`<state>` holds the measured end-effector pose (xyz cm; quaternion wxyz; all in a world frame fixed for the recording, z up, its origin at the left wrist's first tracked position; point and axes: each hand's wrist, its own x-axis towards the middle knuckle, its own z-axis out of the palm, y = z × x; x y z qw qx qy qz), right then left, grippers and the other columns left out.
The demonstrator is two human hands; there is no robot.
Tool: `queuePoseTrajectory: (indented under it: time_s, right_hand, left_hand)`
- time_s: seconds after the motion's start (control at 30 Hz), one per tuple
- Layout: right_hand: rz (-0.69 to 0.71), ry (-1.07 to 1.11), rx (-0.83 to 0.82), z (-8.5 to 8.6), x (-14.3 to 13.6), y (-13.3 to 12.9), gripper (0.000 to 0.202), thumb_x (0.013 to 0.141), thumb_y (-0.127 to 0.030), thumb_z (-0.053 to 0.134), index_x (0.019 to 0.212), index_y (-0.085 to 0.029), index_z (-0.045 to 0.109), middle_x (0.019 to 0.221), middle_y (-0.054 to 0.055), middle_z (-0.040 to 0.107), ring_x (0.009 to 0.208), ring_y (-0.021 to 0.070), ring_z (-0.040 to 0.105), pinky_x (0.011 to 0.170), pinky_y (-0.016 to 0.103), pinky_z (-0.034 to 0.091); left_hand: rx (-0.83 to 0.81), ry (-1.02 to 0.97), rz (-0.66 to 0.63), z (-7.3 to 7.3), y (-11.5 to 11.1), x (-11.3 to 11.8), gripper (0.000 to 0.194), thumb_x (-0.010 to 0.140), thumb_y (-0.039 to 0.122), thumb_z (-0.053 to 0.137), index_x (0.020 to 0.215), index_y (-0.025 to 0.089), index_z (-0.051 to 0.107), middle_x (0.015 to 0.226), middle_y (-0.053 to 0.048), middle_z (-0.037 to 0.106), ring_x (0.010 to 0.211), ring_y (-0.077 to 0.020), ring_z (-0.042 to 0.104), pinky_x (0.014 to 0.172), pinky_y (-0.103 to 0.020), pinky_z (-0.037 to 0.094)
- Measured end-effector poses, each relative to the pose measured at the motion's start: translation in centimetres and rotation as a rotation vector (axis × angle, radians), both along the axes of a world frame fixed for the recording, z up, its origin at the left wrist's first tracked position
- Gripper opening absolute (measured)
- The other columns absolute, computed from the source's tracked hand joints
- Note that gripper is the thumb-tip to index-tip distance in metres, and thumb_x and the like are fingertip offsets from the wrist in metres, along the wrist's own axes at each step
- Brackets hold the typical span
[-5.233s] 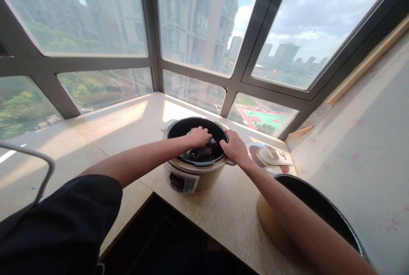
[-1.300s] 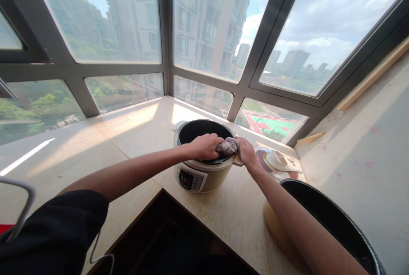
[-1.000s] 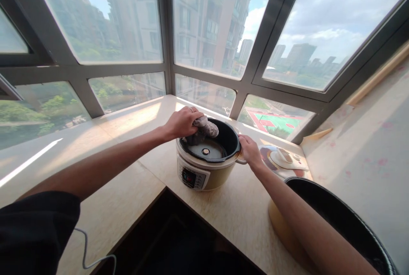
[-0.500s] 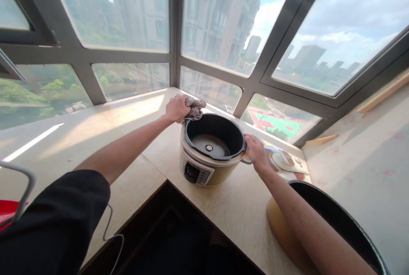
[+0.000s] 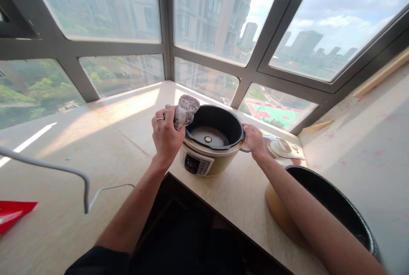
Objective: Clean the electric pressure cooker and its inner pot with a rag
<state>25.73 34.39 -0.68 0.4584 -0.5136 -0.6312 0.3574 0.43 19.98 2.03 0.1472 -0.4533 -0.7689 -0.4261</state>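
Observation:
A pressure cooker base (image 5: pixel 227 162) with a black inner wall and a front control panel stands upright on the counter, its lid off. My left hand (image 5: pixel 166 132) is closed round a grey-brown cloth (image 5: pixel 188 109) at the cooker's left rim; the ring on one finger shows. On the opposite side my right hand (image 5: pixel 254 140) grips the side handle (image 5: pixel 245 148), fingers curled over the rim edge. Inside the cooker a round plate with a small central knob is visible, with no inner pot over it.
A dark inner pot (image 5: pixel 332 206) stands at the right, partly behind my right forearm. The cooker lid (image 5: pixel 284 148) lies by the wall. At the left are a grey cable (image 5: pixel 47 162) and a red packet (image 5: pixel 14 215). Windows (image 5: pixel 204 74) border the counter (image 5: pixel 128 138).
My left hand has come from the cooker's back left rim toward me, bringing the cloth along the left side. My right hand keeps hold of the handle. The view has shifted slightly.

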Motion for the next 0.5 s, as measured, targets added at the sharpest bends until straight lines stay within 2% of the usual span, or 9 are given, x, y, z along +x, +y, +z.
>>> queuePoseTrajectory:
  time_s: [0.13, 0.27, 0.4, 0.5]
  right_hand:
    - [0.015, 0.022, 0.002, 0.0, 0.0, -0.2, 0.037, 0.078, -0.038, 0.049, 0.098, -0.017, 0.073, 0.112, 0.008, 0.073, 0.112, 0.0252, 0.062, 0.104, 0.035, 0.044]
    - [0.020, -0.009, 0.019, -0.2, 0.1, -0.1, 0.037, 0.080, -0.037, 0.047, 0.100, -0.018, 0.072, 0.114, 0.007, 0.073, 0.114, 0.0245, 0.061, 0.105, 0.034, 0.043]
    - [0.021, 0.035, 0.020, -0.6, 0.2, 0.4, 0.035, 0.079, -0.039, 0.049, 0.098, -0.019, 0.071, 0.114, 0.007, 0.072, 0.115, 0.0264, 0.061, 0.106, 0.038, 0.042]
    - [0.023, 0.070, 0.007, -0.9, 0.2, 0.5, 0.036, 0.077, -0.041, 0.051, 0.096, -0.020, 0.072, 0.114, 0.007, 0.072, 0.114, 0.0273, 0.061, 0.106, 0.039, 0.043]
  left_hand:
    - [0.034, 0.041, -0.062, 0.0, -3.2, 2.1, 0.054, 0.083, 0.021, 0.062, 0.137, 0.023, 0.056, 0.131, -0.013, 0.054, 0.121, -0.0321, 0.052, 0.105, -0.047, 0.045]
    - [0.113, 0.113, -0.161, -0.5, -5.3, 4.9, 0.052, 0.083, 0.018, 0.063, 0.134, 0.022, 0.058, 0.130, -0.013, 0.055, 0.122, -0.0302, 0.052, 0.108, -0.045, 0.044]
    - [0.176, 0.273, -0.318, -1.0, -6.0, 7.9, 0.055, 0.076, 0.011, 0.066, 0.130, 0.018, 0.061, 0.127, -0.014, 0.055, 0.124, -0.0324, 0.049, 0.110, -0.048, 0.042]
    - [0.192, 0.323, -0.383, -0.9, -5.7, 9.8, 0.057, 0.072, 0.005, 0.065, 0.128, 0.017, 0.064, 0.126, -0.014, 0.057, 0.123, -0.0336, 0.049, 0.109, -0.049, 0.043]
